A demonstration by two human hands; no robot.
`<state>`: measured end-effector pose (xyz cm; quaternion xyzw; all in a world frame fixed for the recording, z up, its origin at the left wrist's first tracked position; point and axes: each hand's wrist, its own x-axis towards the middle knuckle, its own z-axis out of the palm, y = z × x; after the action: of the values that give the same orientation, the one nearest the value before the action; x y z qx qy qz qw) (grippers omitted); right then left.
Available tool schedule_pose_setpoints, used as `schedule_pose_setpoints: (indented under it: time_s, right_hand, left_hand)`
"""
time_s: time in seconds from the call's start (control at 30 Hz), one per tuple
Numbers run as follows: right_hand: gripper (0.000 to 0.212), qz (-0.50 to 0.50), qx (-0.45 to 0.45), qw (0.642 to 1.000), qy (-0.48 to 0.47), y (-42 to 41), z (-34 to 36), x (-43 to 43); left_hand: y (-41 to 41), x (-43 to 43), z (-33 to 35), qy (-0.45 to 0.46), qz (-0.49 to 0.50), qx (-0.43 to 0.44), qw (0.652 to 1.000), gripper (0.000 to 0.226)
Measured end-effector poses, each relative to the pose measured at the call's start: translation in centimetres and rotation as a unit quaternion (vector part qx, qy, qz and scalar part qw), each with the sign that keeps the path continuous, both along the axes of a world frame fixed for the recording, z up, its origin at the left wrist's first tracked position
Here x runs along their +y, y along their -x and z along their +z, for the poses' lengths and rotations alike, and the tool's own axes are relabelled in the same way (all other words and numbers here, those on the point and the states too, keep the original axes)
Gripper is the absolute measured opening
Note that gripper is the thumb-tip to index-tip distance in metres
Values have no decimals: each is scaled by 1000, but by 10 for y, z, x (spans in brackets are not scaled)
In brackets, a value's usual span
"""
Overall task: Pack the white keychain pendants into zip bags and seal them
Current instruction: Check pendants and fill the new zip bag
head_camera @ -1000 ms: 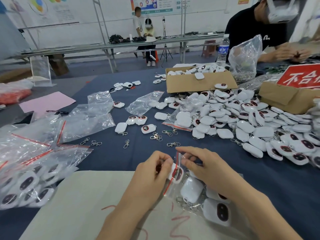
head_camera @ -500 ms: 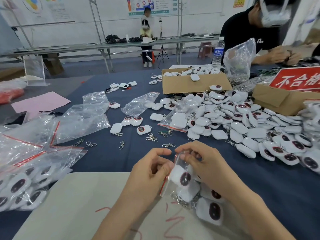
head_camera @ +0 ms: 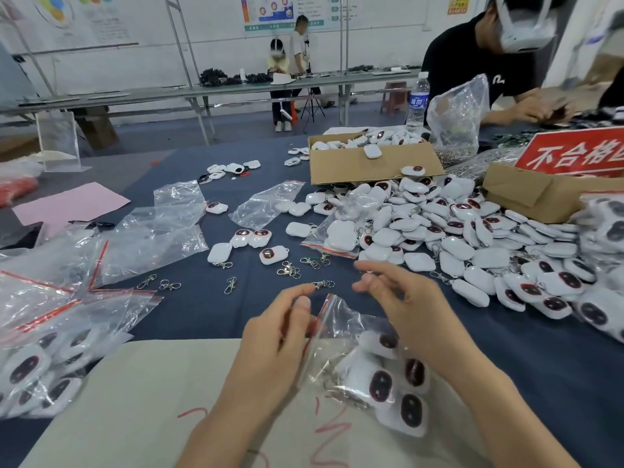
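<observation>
My left hand (head_camera: 273, 342) pinches the red-striped mouth of a clear zip bag (head_camera: 341, 336) that lies in front of me on a beige sheet (head_camera: 135, 400). Several white keychain pendants (head_camera: 388, 386) with dark oval faces sit inside the bag, at its lower right. My right hand (head_camera: 401, 305) hovers just above and right of the bag mouth, fingers loosely spread, holding nothing. A big heap of loose white pendants (head_camera: 472, 238) covers the blue table on the right.
Filled zip bags (head_camera: 37, 366) and empty zip bags (head_camera: 148, 234) lie at the left. Loose metal clasps (head_camera: 287, 268) dot the middle. A cardboard box (head_camera: 371, 163) of pendants and a second box with a red sign (head_camera: 574, 153) stand behind. Another person works at far right.
My right hand has let go of the bag mouth and lifted away toward the pendant heap. The pendants have slid down inside the bag. My left hand keeps its pinch.
</observation>
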<state>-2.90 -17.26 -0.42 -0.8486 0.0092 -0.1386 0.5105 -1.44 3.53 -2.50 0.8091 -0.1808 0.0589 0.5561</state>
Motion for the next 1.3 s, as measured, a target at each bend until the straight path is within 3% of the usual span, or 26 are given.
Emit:
schedule_pose_setpoints:
  time_s: [0.07,0.13,0.2,0.3,0.43,0.67,0.8,0.9,1.3]
  right_hand:
    - [26,-97,-30,993,66,-2,-2,-13]
    - [35,-201,-21,956,213,-2,-8,-28]
    - [44,-265,89,906,318,-1,-13,-39]
    - [47,-259,206,879,344,0,-19,-48]
    - [43,-246,170,885,357,-2,-22,-46]
    - [37,-225,27,940,254,-4,-22,-47]
    - [52,-240,79,923,290,-7,-27,-47]
    - [51,-240,118,908,323,-7,-29,-52]
    - [26,-188,3,943,274,-3,-14,-45]
  left_hand:
    - [-8,3,-4,0,47,-3,999,22]
    - [-16,4,-7,7,80,18,997,21]
    - [-23,3,-9,11,103,45,994,21]
    - [-28,2,-11,-8,121,64,991,22]
    - [-31,0,-11,-30,137,65,988,25]
    - [-37,-8,-10,-103,165,78,978,24]
    - [-45,-16,-6,-190,201,75,958,23]
    - [-50,-21,-6,-228,224,53,946,25]
    - [-52,-19,-10,-228,203,55,951,26]
